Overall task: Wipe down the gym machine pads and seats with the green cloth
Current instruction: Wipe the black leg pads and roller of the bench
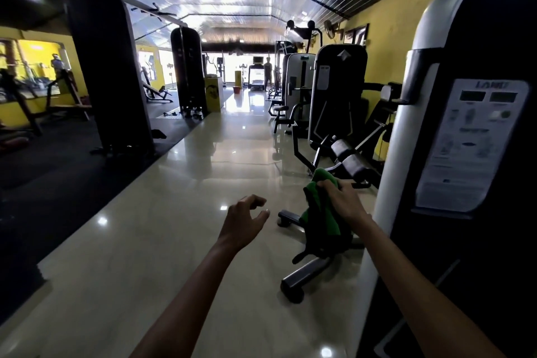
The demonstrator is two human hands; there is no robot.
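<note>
Beside machine | right hand (344, 197) grips green cloth (321, 213) | hangs lengthwise downward, seemingly

A green cloth (322, 212), bunched and crumpled, hangs in loose folds below the fingers gripping its top, its lower part in dark shadow. Just beyond it, 2 black cylindrical roller pads (350, 158) sit side by side on a machine's tilted arm, their surfaces catching grey light.
</note>
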